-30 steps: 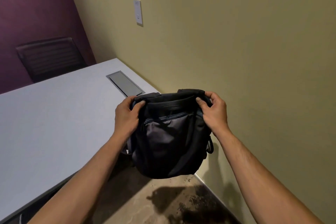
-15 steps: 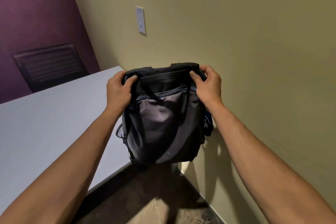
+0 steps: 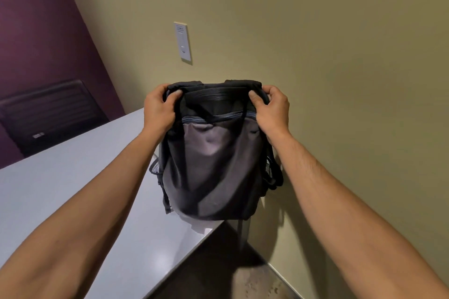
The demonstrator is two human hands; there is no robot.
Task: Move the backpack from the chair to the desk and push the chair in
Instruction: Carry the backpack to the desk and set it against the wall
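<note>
Since the earlier frames the backpack has come up from beside the desk and over its corner: a second ago it hung in the air above the floor, half a second ago its base was level with the desk edge, and now its base sits at the near right corner of the desk top, close to the yellow wall. Whether its full weight rests on the surface cannot be told; the bottom edge meets the desk and slightly overhangs the corner.

The left hand is closed around the top left of the backpack, fingers curled over the rim and thumb pressed on the front by the strap. The right hand is closed the same way on the top right corner, thumb in front, fingers wrapped behind. The grip has stayed the same across all three frames.

Both forearms reach forward and slightly upward, nearly straight, converging on the bag, which stands upright with its grey front panel facing the camera.

A dark chair back shows beyond the far side of the desk against the purple wall, and a white wall plate sits on the yellow wall above the bag.
</note>
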